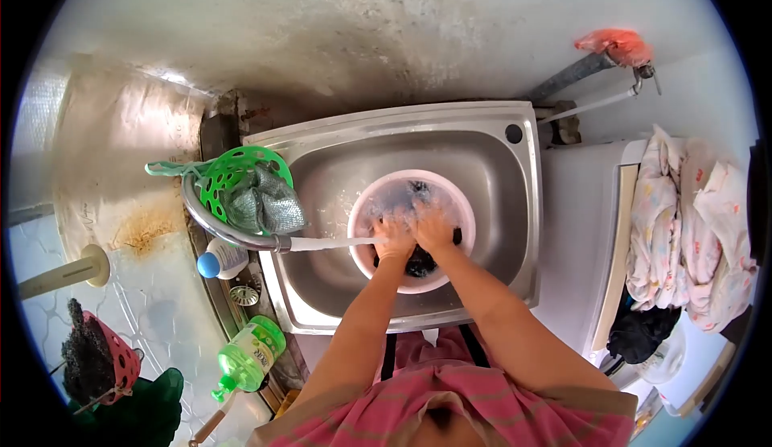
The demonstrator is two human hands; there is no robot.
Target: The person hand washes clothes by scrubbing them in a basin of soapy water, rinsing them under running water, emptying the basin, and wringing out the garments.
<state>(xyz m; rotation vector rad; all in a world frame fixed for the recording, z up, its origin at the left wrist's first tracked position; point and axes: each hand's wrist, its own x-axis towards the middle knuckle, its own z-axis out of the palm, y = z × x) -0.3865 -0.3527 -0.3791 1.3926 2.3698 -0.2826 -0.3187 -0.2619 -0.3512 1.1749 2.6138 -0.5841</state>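
Note:
A pink basin (469, 230) of cloudy, splashing water stands inside the steel sink. Dark cloth (420, 263) lies soaked in it, showing around and between both hands. My left hand (392, 238) presses down on the cloth, fingers stretched forward, right where the water stream (330, 243) lands. Close beside it, my right hand (433, 226) also lies on the cloth with its fingers spread. Foam and water partly cover the fingertips of both hands. The stream comes from a curved metal faucet (233, 236) at the left.
The steel sink (498, 205) surrounds the basin. A green strainer (251, 161) with a grey mesh cloth (264, 200) hangs at the faucet. Left of the sink are a blue-capped bottle (227, 261) and a green soap bottle (253, 354). Patterned clothes (659, 222) lie at the right.

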